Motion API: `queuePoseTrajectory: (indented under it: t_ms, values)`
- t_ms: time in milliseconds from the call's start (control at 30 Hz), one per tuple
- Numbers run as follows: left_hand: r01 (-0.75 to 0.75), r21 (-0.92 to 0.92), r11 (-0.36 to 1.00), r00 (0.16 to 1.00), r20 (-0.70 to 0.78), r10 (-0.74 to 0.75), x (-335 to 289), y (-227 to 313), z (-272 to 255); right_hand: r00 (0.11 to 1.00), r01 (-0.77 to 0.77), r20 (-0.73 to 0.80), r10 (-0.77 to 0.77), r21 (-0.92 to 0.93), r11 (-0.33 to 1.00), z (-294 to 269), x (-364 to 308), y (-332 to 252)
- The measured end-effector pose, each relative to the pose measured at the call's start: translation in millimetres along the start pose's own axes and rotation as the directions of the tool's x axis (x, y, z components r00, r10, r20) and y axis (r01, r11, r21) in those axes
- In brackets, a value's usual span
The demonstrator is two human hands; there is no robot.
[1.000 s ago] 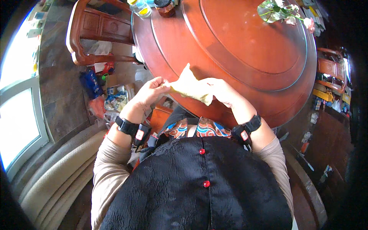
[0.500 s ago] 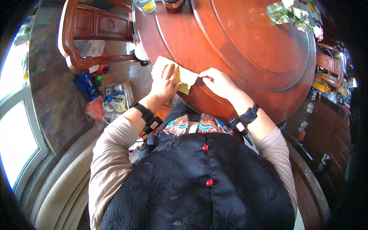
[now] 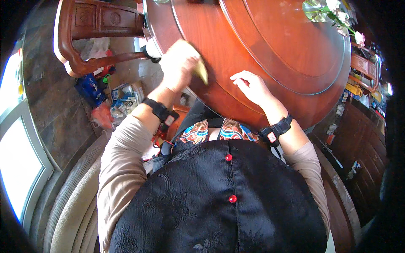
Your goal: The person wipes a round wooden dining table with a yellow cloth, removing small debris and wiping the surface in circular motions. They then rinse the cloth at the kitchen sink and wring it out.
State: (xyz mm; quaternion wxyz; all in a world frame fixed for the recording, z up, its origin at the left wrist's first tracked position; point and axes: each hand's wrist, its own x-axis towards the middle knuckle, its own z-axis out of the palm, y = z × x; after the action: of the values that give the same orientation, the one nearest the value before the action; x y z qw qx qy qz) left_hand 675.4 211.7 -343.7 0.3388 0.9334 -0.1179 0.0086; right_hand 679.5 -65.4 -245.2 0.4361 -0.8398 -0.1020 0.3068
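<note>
At the left edge of the round reddish-brown wooden table point(image 3: 211, 50), my left hand point(image 3: 176, 72) is on a pale yellow cloth point(image 3: 201, 69). The hand is smeared by motion; part of the cloth bends out past its fingers on the right and the far side. My right hand point(image 3: 252, 87) hovers over or rests lightly on the near part of the tabletop, apart from the cloth. Its fingers are loosely curled, thumb a little apart, and nothing shows in them.
A carved wooden chair point(image 3: 107, 21) stands at the far left against the table. Bags and packages point(image 3: 124, 99) lie on the floor below it. A glass vase point(image 3: 315, 12) with pale flowers is on the table at the far right. A padded seat point(image 3: 80, 202) is at my left.
My left hand has moved slightly away from me and left with the cloth, which is now folded or bunched. My right hand has let go of the cloth's corner and shifted right.
</note>
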Motion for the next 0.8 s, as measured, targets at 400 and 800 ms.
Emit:
queuePoseTrajectory:
  t_ms: [400,800]
  values:
    - [-0.069,-0.190,0.979,0.995,-0.077,0.055,4.4,2.1,-0.6,0.993,0.020,-0.114,-0.015,0.037,0.999,-14.3,5.1,9.7]
    - [0.121,0.002,0.993,0.993,0.014,-0.121,77.2,1.5,-23.2,0.989,0.021,-0.146,-0.011,0.065,0.998,-27.7,-12.9,-3.8]
